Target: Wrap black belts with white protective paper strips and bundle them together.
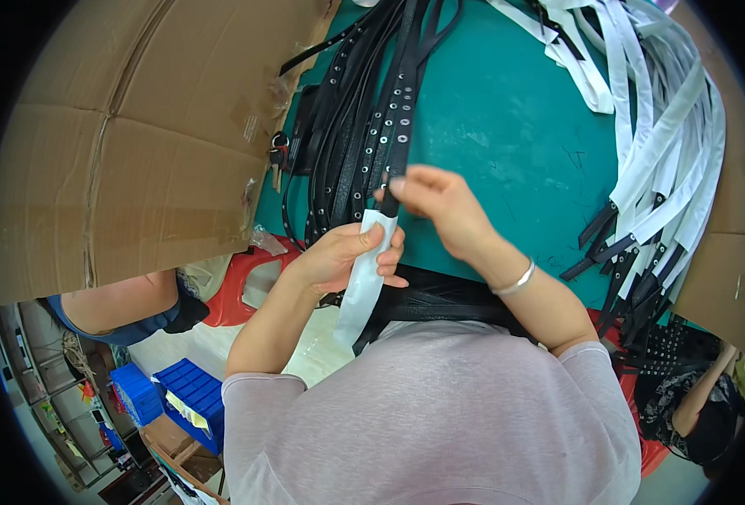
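Observation:
My left hand (332,257) is closed round a white sleeve (360,296), thumb on top, and the sleeve's lower end hangs toward my lap. Out of the sleeve's upper opening runs a black belt (403,109) with metal eyelets, which stretches away over the table. Just above that opening my right hand (450,209), with a silver bangle on its wrist, pinches the belt between thumb and fingers. Left of it lies a bundle of similar black belts (351,118) with eyelets. More black belts (427,290) lie across my lap.
Belts in white sleeves (684,143) are heaped along the right of the green table (507,143). Cardboard (170,151) walls the left side, with keys (278,156) beside it. Red stools (229,295) and blue crates (191,396) stand below. Other people sit at both sides.

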Motion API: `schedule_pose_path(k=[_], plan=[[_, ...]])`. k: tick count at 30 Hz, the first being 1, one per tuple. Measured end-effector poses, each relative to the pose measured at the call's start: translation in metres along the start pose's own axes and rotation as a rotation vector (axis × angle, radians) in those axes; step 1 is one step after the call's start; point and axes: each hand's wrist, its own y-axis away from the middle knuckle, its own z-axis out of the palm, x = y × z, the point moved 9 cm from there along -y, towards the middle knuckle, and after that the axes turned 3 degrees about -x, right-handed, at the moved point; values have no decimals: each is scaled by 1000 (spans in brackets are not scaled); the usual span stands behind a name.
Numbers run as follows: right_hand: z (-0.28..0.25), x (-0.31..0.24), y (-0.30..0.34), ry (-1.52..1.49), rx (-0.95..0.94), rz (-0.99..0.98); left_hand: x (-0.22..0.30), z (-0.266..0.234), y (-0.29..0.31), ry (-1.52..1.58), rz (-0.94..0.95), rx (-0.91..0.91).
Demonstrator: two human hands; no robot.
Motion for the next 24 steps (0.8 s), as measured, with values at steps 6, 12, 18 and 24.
schedule_pose_path(k=[6, 12, 18, 24], plan=[[-43, -16, -40, -199, 173, 56, -10, 1, -3, -49, -47, -5], [-41, -43, 3, -79, 341, -320, -2, 5, -7, -69, -30, -8], [-52, -76, 2, 49, 325, -356, 3, 14, -18, -113, -34, -83], [-16, -47, 20, 88, 68, -137, 24, 26, -25, -173, 7, -47]])
